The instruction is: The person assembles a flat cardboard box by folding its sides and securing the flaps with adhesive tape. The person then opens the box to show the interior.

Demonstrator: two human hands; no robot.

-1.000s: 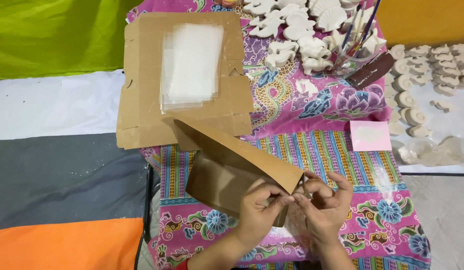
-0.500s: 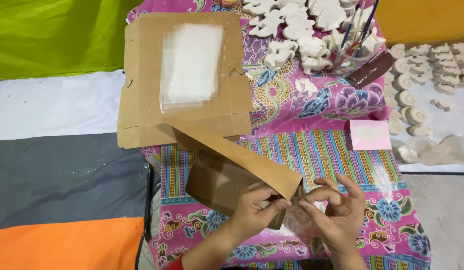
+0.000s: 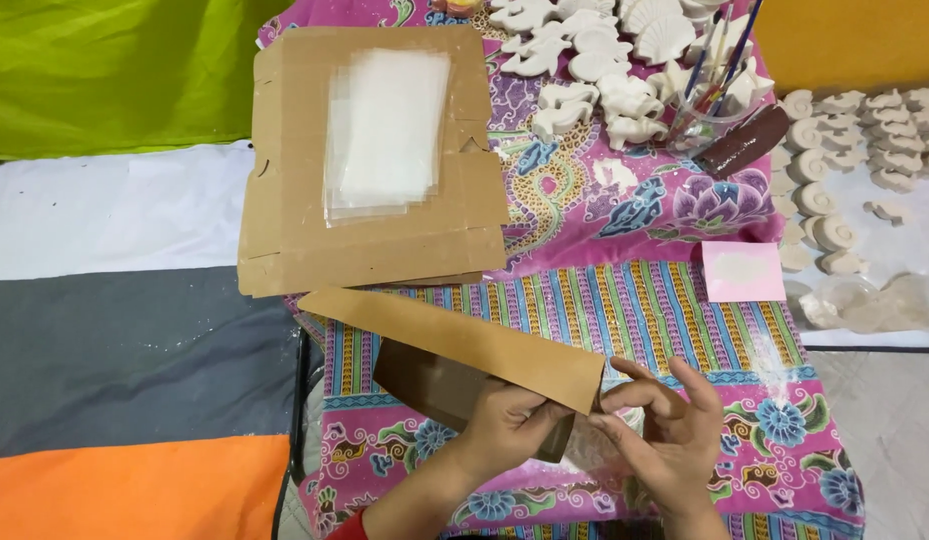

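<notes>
A small brown cardboard box [image 3: 435, 385] lies low in the middle on the patterned cloth. Its long lid flap [image 3: 455, 335] stands open and slants to the right. My left hand [image 3: 510, 425] grips the box at its right end, under the flap. My right hand [image 3: 665, 430] is just to the right, fingers curled, thumb and forefinger near the flap's tip. Between my hands is a pale clear plastic packet [image 3: 607, 440]. It is partly hidden, and my right hand's fingers touch it.
A flat cardboard sheet [image 3: 285, 240] bears a stack of clear plastic sheets [image 3: 385, 130]. Behind it lie white plaster figures [image 3: 595, 60], a jar of brushes [image 3: 707, 100] and a pink card [image 3: 745, 270]. At right are shell-shaped casts [image 3: 835, 150] and a clear bag [image 3: 875, 300].
My right hand has shifted slightly right and spread its fingers wider. The box and its flap have tilted a little. My left hand keeps its grip.
</notes>
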